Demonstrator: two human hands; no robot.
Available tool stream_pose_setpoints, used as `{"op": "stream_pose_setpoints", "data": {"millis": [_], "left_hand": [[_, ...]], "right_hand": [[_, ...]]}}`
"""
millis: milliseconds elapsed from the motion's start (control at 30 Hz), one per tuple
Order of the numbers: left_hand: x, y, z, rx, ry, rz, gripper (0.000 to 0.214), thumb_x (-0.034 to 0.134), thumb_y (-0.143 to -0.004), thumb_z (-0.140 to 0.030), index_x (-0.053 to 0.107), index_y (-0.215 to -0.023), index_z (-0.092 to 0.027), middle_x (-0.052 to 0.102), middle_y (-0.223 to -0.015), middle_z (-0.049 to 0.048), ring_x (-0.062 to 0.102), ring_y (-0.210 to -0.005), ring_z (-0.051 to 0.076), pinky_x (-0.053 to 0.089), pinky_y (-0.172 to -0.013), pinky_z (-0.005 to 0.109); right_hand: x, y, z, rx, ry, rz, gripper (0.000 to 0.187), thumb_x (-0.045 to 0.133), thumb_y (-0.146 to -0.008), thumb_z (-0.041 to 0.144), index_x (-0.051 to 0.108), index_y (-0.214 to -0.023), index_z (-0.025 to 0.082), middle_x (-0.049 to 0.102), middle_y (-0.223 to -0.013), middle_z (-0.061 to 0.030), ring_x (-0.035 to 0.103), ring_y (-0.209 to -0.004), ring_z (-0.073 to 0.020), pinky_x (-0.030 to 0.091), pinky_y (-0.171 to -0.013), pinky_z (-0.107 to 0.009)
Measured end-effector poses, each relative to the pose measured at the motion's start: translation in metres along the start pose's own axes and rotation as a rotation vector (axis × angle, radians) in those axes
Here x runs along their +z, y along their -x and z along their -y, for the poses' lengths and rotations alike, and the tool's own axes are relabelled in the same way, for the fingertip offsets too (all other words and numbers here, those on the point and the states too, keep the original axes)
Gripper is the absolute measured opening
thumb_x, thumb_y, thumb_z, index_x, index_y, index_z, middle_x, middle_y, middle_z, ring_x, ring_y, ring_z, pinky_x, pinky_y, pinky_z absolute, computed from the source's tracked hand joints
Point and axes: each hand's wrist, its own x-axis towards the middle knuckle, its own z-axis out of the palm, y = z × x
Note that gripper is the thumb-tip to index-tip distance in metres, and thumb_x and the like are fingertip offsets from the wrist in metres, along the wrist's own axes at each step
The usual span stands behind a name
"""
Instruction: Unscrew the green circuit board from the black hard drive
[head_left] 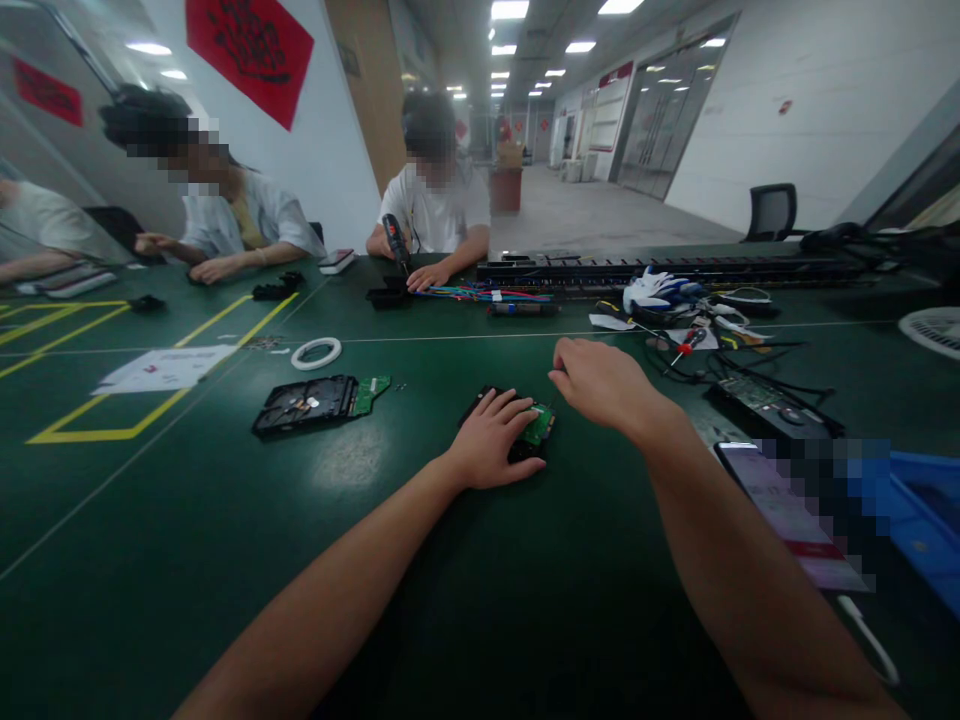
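My left hand [491, 440] lies spread across a hard drive, palm down, covering much of it. Part of the drive's green circuit board [541, 425] shows beside my fingers. Up and to the right, my right hand [596, 380] is raised above the table, fingers curled closed. What it may hold is hidden by the fingers. To the left lies another hard drive [306, 403], with a green circuit board [370, 393] sticking out from its right end. Several tiny screws [401, 386] lie beside that board.
A white ring [316, 353] and paper sheets [161, 368] lie left. At right are cables, a red-tipped screwdriver [684, 347], gloves [660, 292], a drive [776, 405], a phone-like screen [787, 510] and a blue bin [926, 510]. Across the table, a person holds a power screwdriver [395, 240].
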Motion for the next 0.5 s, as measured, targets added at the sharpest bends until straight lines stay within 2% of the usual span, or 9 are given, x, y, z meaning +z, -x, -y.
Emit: {"op": "stream_pose_setpoints", "data": {"millis": [100,200,367,500], "left_hand": [[-0.0004,0.0001,0.0000,0.002,0.004,0.004,0.084,0.060,-0.090,-0.075,0.050,-0.154,-0.022,0.048,-0.164,0.0096,0.034,-0.157,0.039,0.016,-0.133,0.062],[-0.0005,0.0003,0.0000,0.003,0.000,0.002,0.084,0.059,-0.090,-0.075,0.050,-0.154,-0.022,0.048,-0.164,0.0093,0.033,-0.157,0.039,0.016,-0.133,0.061],[0.0007,0.0005,0.0004,0.001,-0.004,-0.001,0.083,0.059,-0.090,-0.075,0.051,-0.154,-0.022,0.048,-0.163,0.0092,0.034,-0.156,0.039,0.017,-0.133,0.061],[0.0020,0.0007,0.0007,0.002,0.005,-0.004,0.084,0.060,-0.090,-0.075,0.051,-0.154,-0.023,0.049,-0.163,0.0097,0.033,-0.157,0.038,0.017,-0.133,0.061]], "right_hand": [[-0.0009,0.0006,0.0008,0.037,0.030,0.018,0.028,0.054,-0.104,0.039,0.067,-0.113,0.016,0.076,-0.102,-0.0169,0.073,-0.095,-0.0344,0.051,-0.074,-0.041],[-0.0023,0.0016,0.0007,0.033,0.043,0.025,0.030,0.052,-0.105,0.040,0.068,-0.112,0.016,0.076,-0.102,-0.0172,0.073,-0.094,-0.0344,0.051,-0.073,-0.040],[-0.0025,0.0013,-0.0021,-0.060,-0.027,0.026,0.015,0.066,-0.096,0.027,0.067,-0.109,0.020,0.076,-0.111,-0.0121,0.072,-0.100,-0.0319,0.050,-0.077,-0.039],[-0.0012,0.0013,0.0005,-0.120,-0.090,0.039,0.017,0.063,-0.094,0.019,0.066,-0.110,0.021,0.075,-0.115,-0.0107,0.071,-0.105,-0.0296,0.050,-0.084,-0.038]]}}
